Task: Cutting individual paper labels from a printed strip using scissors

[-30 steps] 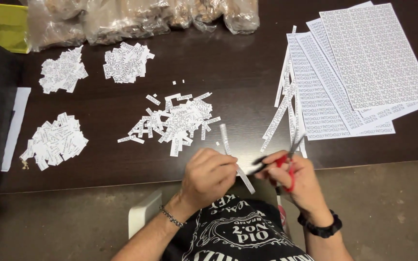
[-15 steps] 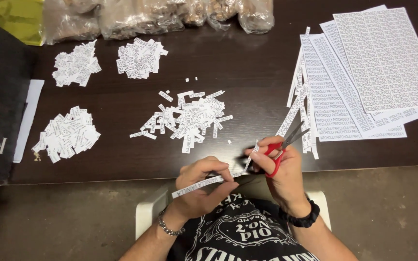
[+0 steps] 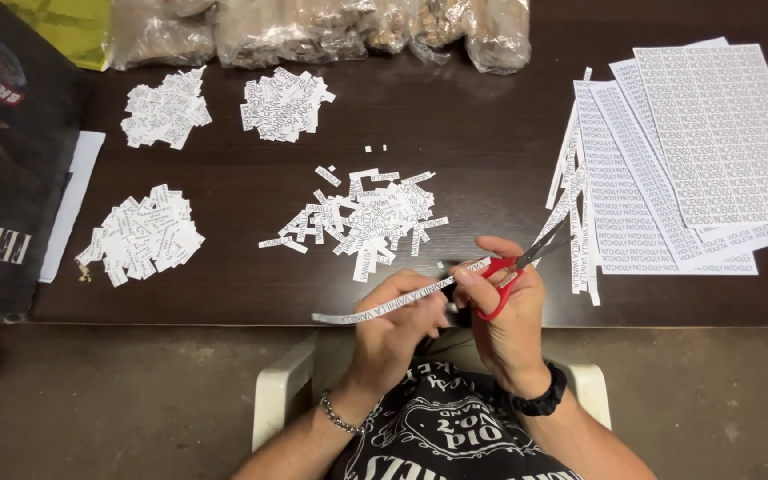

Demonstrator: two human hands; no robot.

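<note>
My left hand pinches a long narrow printed paper strip that lies level just over the table's near edge. My right hand grips red-handled scissors, blades pointing up and to the right, toward the cut strips. The strip's right end reaches the scissor handles. Just beyond my hands lies a loose pile of small cut paper labels on the dark wooden table.
Three more heaps of cut labels lie to the left. Printed sheets and loose strips fan out at right. Clear plastic bags line the far edge. A dark bag sits far left.
The view has shifted slightly. My left hand has brought the strip level and up to the scissors; the right hand with the scissors has stayed near the table edge.
</note>
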